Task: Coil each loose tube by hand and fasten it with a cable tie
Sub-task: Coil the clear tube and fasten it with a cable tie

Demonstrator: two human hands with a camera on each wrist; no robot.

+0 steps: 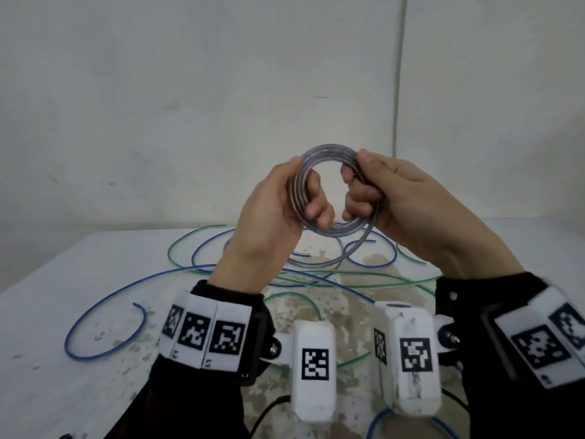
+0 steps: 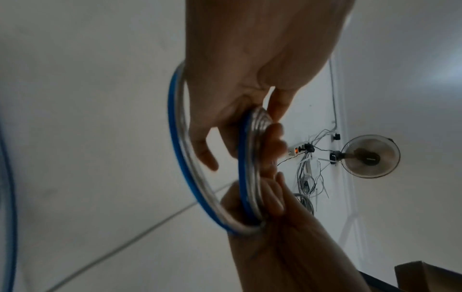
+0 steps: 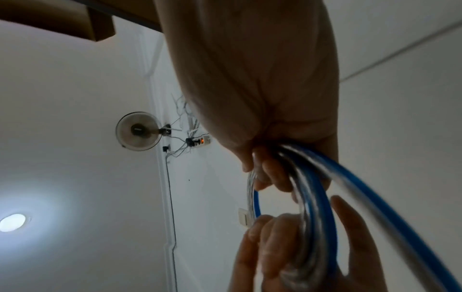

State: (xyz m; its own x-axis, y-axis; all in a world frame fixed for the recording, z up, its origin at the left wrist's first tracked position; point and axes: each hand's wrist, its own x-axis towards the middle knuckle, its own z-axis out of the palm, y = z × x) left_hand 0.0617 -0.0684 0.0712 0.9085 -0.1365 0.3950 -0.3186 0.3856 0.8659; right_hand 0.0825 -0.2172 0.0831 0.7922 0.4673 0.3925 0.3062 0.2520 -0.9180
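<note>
Both hands hold a coil of clear tube with a blue stripe (image 1: 329, 153) upright above the table. My left hand (image 1: 294, 198) grips the coil's left side, thumb outside and fingers curled through the ring. My right hand (image 1: 361, 188) grips the right side with curled fingers. A loose tail of the same tube (image 1: 354, 248) hangs from the coil's lower right down to the table. The wrist views show the coil (image 2: 247, 168) (image 3: 315, 217) wrapped several times, pinched between both hands. No cable tie is visible.
Loose blue tubes (image 1: 104, 312) and green tubes (image 1: 364, 277) lie tangled across the stained white table (image 1: 63, 391). A white wall stands close behind. The wrist views show a wall fan (image 2: 370, 156) and a power strip with cables.
</note>
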